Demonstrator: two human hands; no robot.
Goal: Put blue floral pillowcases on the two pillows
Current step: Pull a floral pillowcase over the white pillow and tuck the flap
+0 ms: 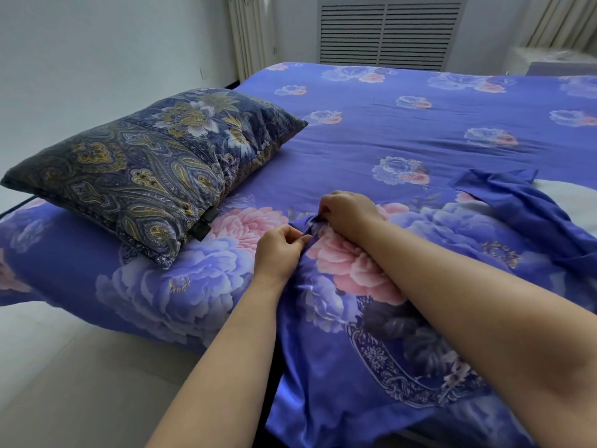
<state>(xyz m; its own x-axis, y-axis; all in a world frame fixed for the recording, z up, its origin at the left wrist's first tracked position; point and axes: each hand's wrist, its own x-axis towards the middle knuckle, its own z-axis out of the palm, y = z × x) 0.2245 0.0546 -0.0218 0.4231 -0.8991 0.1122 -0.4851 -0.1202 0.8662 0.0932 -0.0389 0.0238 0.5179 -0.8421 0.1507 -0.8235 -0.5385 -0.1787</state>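
The left hand [279, 250] pinches a fold of the blue floral pillowcase [349, 305] between thumb and curled fingers, its grip clamped on the cloth at the gathered top edge. The right hand [347, 210] sits just beyond it, fingers curled down into the same bunched edge, its grip likewise closed on the fabric. The two hands are close together, with the puckered opening of the pillowcase between them. From there the pillowcase spreads back toward the person, under both forearms, over the near edge of the bed [420, 124]; its large pink and pale-blue flowers lie face up.

To the left, a paisley pillow [142, 163] in dark blue and gold rests tilted on top of a pillow in a blue floral cover [97, 273], well apart from the hands. A plain blue cloth [523, 205] lies crumpled to the right, beside a white patch of bedding. Behind the bed stands a slatted vent panel [387, 32] on the wall.
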